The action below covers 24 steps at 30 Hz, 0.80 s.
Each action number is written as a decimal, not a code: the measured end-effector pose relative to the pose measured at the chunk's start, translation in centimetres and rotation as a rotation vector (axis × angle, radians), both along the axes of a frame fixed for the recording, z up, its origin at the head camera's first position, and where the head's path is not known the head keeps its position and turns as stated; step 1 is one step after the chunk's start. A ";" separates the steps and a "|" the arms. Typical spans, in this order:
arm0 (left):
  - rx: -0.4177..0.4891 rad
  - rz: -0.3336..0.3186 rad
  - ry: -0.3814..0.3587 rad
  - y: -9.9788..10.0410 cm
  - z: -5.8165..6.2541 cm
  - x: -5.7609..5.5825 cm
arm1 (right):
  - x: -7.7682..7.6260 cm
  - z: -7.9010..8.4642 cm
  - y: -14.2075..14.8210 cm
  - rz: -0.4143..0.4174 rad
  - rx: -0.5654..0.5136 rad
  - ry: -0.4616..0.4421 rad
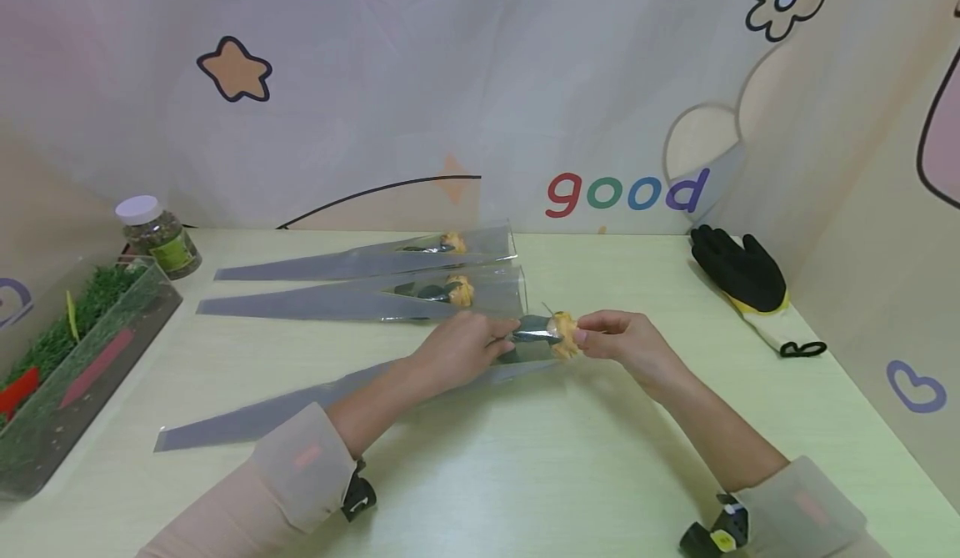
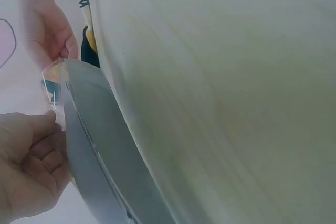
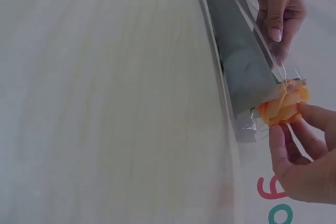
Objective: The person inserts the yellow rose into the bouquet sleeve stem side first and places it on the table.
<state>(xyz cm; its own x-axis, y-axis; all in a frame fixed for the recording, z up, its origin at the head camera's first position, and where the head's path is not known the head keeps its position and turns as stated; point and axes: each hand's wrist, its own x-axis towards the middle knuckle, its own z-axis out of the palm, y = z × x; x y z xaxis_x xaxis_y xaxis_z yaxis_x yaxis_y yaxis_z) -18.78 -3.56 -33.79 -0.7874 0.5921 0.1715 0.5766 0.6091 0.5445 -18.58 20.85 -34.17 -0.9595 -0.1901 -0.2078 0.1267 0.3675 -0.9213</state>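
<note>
An orange-yellow flower [image 1: 564,335] pokes out of the wide end of a long, tapering grey and clear flower sleeve [image 1: 255,419]. My left hand [image 1: 467,346] pinches the sleeve by its edge just below the bloom, thumb and curled fingers on the film [image 2: 79,129]. From the right, my right hand [image 1: 628,343] pinches the petals between thumb and fingertips, as the right wrist view shows at the orange bloom [image 3: 283,106]. The sleeve's wide end is raised off the table, and its narrow tip lies at the left. The flower's stem is hidden inside the sleeve.
Two sleeved flowers, one nearer [image 1: 300,305] and one farther [image 1: 300,268], lie behind my hands. A lidded jar [image 1: 171,245] and a clear box of artificial grass [image 1: 112,358] stand at the left. A black and white glove [image 1: 742,270] lies at the right on the table [image 1: 525,475].
</note>
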 end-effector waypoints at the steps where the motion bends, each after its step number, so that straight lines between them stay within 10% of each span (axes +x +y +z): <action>1: 0.003 -0.003 0.008 0.0 0.0 0.0 | 0.0 0.0 0.0 0.001 0.001 0.005; 24: 0.043 -0.012 0.051 -0.3 0.0 -0.3 | -0.6 0.4 1.3 0.041 0.075 0.087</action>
